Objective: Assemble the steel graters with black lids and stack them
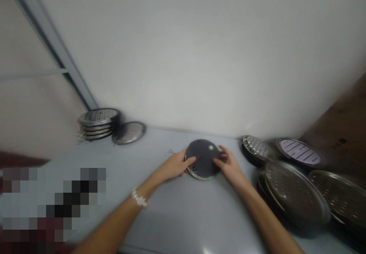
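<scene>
My hands sit on either side of a round dark disc (203,158) with a bright metal rim, straight ahead of me near the far edge of the pale grey counter (183,223). Being round, it has no long axis, and neither hand is clearly nearer. My left hand (174,166) is curled around its near left edge, with the fingers (190,161) lying over the dark face. My right hand (228,164) has its fingers partly closed on the right edge, so the two hands hold the disc between them. It may be tipped slightly off the counter, but the blur makes that hard to tell. A beaded bracelet (140,198) circles my left wrist.

Far left, a stack of perforated metal discs (98,122) stands against the wall (200,56), with a single perforated disc (128,133) just beside it. To my right lie more: a small dark-backed stack (255,149), a disc with a striped lilac label (299,152), and two large perforated discs (294,193) (340,197), overlapping at the counter's right edge. None of these is a container, and nothing sits inside anything.
</scene>
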Action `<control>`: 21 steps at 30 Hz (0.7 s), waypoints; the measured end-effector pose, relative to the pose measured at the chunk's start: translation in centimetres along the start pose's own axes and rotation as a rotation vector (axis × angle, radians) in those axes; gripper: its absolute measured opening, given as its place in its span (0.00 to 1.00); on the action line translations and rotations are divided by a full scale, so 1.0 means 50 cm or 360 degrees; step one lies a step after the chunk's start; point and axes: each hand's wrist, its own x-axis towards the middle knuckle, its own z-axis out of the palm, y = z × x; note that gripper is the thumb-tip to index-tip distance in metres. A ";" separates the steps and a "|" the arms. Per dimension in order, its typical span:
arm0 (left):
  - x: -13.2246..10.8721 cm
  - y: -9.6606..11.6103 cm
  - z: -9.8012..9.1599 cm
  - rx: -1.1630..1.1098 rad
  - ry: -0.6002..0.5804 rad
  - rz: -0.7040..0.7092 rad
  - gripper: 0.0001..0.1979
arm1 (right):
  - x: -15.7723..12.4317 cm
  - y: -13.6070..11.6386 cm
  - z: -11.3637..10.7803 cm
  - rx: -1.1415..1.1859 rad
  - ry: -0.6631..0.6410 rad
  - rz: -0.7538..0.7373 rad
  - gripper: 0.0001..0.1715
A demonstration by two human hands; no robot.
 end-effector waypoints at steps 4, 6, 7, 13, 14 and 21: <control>-0.006 0.012 -0.010 0.0458 0.0138 0.0056 0.21 | 0.006 0.014 0.004 -0.0028 -0.0004 -0.0090 0.42; -0.007 0.014 -0.024 0.0605 0.0168 0.0007 0.24 | 0.008 0.017 0.005 -0.0029 -0.0009 -0.0121 0.39; -0.007 0.012 -0.034 0.0674 0.0210 -0.0011 0.24 | 0.008 0.018 0.005 -0.0031 -0.0005 -0.0135 0.37; -0.006 -0.030 -0.112 0.1107 0.0547 -0.0042 0.15 | 0.012 0.008 0.001 -0.0090 0.0027 -0.0210 0.27; -0.006 -0.036 -0.121 0.1136 0.0510 -0.0064 0.14 | 0.012 0.006 0.000 -0.0103 0.0030 -0.0226 0.25; 0.001 -0.041 -0.123 0.1097 0.0368 -0.0165 0.07 | 0.001 -0.020 0.002 -0.0202 0.0060 -0.0327 0.21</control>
